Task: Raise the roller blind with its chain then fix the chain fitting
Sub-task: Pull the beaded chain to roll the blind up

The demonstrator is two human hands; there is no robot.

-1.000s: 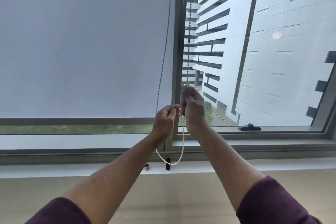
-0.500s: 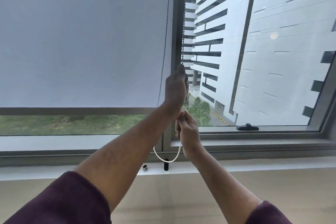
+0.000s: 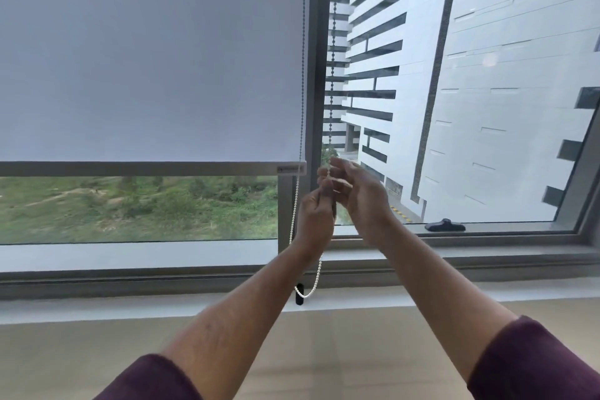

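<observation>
A beaded chain (image 3: 331,75) hangs in two nearly vertical strands beside the grey window post (image 3: 315,58), its long axis running from the top of the view down to a loop near the sill. The left strand runs along the right edge of the roller blind (image 3: 146,52); the right strand hangs just right of the post. Low down, the white loop passes in front of a small black chain fitting (image 3: 299,295) standing upright on the sill (image 3: 130,305).

The blind covers most of the left pane. Its grey bottom bar (image 3: 136,168) lies level, with a strip of green ground visible beneath it.

Both hands meet at the right strand, in the middle of the view. The left hand (image 3: 315,217) is lower, its fingers (image 3: 326,191) curled closed around the strand. The right hand (image 3: 363,195) is just above and to the right, touching the left; its fingers (image 3: 337,169) are loosely bent and partly spread against the strand, blurred, so whether they grip it cannot be told. Both forearms reach up from dark purple sleeves (image 3: 535,364).

Through the right pane stands a white building (image 3: 487,75). A black window handle (image 3: 444,225) lies on the lower frame.
</observation>
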